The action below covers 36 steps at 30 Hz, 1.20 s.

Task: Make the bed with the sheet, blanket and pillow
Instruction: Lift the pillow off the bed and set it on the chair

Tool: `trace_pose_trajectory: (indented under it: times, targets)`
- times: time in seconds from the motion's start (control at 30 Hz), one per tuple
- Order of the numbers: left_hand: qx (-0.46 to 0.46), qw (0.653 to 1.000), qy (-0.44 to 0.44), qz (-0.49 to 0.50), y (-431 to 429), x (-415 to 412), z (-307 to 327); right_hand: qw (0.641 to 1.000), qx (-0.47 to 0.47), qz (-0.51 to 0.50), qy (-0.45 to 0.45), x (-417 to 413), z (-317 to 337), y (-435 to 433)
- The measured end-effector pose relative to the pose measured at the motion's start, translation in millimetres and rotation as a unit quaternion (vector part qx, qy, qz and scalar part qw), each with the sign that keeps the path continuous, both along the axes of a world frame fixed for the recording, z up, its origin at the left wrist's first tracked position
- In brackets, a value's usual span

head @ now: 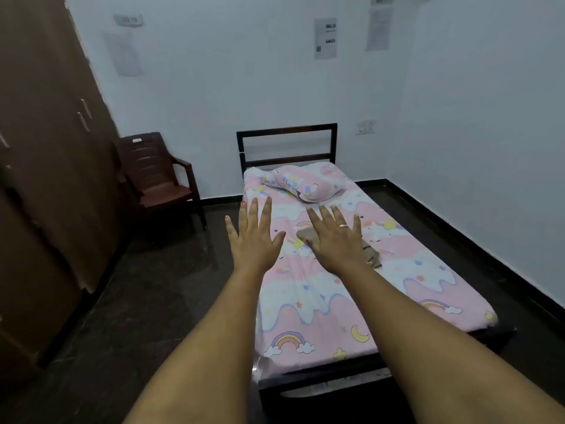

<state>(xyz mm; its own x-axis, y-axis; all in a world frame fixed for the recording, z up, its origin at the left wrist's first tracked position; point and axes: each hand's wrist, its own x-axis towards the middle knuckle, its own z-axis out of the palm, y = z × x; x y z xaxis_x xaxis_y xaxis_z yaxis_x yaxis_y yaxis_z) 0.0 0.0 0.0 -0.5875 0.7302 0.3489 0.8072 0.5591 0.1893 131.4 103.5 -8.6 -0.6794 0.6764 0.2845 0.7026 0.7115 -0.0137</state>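
Both hands are empty, fingers spread wide: left hand (253, 237) and right hand (334, 240) held out flat over the bed (305, 377). The pink sheet (321, 304) covers the mattress lengthwise. The pillow (308, 183) sits at the headboard (287, 130) end, long axis roughly crosswise and a bit skewed, and a rumpled tan cloth (371, 254) lies mid-bed toward the right edge.
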Motion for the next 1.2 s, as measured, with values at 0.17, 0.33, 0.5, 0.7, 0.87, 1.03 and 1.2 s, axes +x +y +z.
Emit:
trace_pose_trajectory:
  times: [0.17,0.33,0.5,0.7,0.87,1.03,1.2]
  targets:
    - [0.0,1.0,0.017,0.012,-24,-50,2,1.0,0.005,0.012,0.001,-55,-7,-23]
    - [-0.012,1.0,0.011,0.007,-40,-123,-14,0.999,-0.032,-0.006,0.018,-128,-33,-39]
    - [-0.035,0.999,0.013,-0.009,-52,-212,-31,0.995,-0.086,-0.032,0.051,-221,-59,-57]
    - [-0.055,0.998,-0.005,-0.018,-63,-284,-54,0.993,-0.113,-0.042,0.013,-282,-82,-69]
    - [-0.047,0.999,-0.023,-0.007,-50,-340,-61,0.992,-0.114,-0.051,-0.001,-339,-82,-48]
    - [-0.062,0.998,-0.023,-0.006,-17,-399,-73,0.992,-0.119,-0.028,-0.009,-413,-98,-16]
    - [-0.091,0.995,-0.031,-0.027,64,-460,-83,0.993,-0.117,-0.017,-0.021,-489,-113,49]
